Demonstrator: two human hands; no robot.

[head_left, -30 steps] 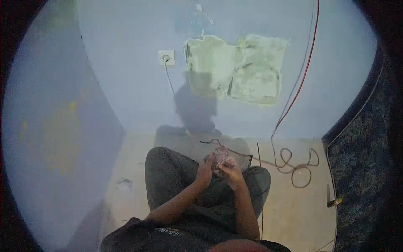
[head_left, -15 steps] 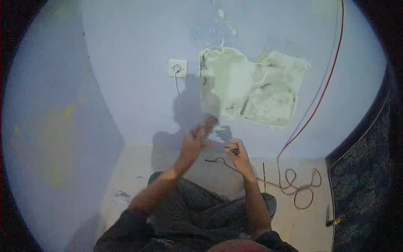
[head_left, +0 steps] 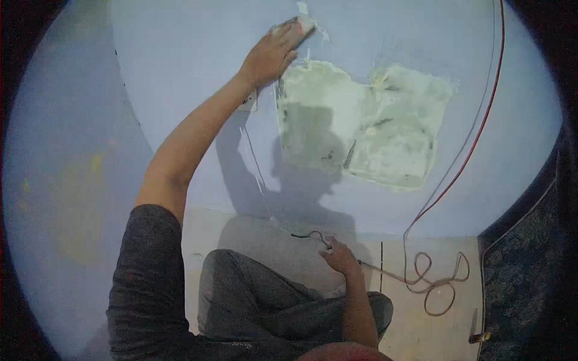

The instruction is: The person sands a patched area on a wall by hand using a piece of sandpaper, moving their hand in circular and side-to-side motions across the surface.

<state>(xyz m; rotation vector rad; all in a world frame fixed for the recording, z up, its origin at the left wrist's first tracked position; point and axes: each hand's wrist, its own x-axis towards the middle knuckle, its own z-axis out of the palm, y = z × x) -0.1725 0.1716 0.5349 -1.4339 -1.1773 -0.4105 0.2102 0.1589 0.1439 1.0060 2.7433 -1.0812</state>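
Thin dark wire (head_left: 310,234) is what the right hand (head_left: 340,259) has hold of, low down near the floor just in front of the knees; the fingers are curled shut around one end and the rest of it curves off to the left. The left hand (head_left: 272,53) is way up on the blue wall (head_left: 180,60), palm flat and fingers spread, pressing a small pale bit (head_left: 306,25) against the paint near a chipped spot; I can't tell what that bit is.

Around it: a big patch of bare greenish plaster (head_left: 367,129) sits just right of the raised hand, and a white wall socket (head_left: 250,102) is half hidden behind the left wrist. A red cable (head_left: 481,126) runs down the wall and a pale cord (head_left: 436,283) loops on the floor (head_left: 415,325) to the right, well apart from the hand. A dark patterned carpet edge (head_left: 518,289) shows at far right.

Compared to half a second ago, the left hand has shot up from chest height to the top of the wall, and the right hand has dropped lower.
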